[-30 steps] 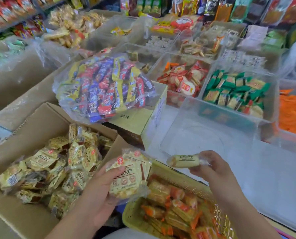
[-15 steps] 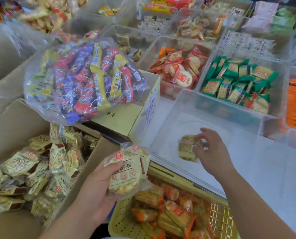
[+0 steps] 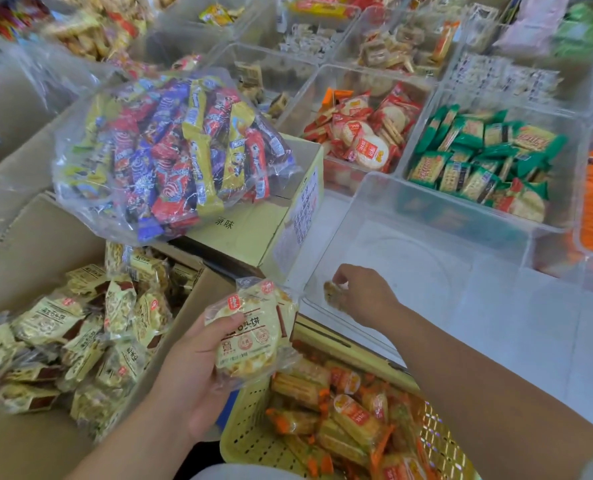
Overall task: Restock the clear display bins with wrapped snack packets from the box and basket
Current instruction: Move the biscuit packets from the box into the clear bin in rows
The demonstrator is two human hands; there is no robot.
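Your left grip (image 3: 191, 368) holds round cream-yellow wrapped packets (image 3: 253, 334), right grip (image 3: 361, 296) pinches a blurry tan packet (image 3: 332, 294) inside the clear bin (image 3: 409, 258).

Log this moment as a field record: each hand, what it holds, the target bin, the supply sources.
left hand: grips round packet between box and basket
right hand: pinches small packet low inside clear bin
clear bin: nearest bin, just beyond the basket
cardboard box: holds many yellow-wrapped packets
yellow basket: holds orange-trimmed packets
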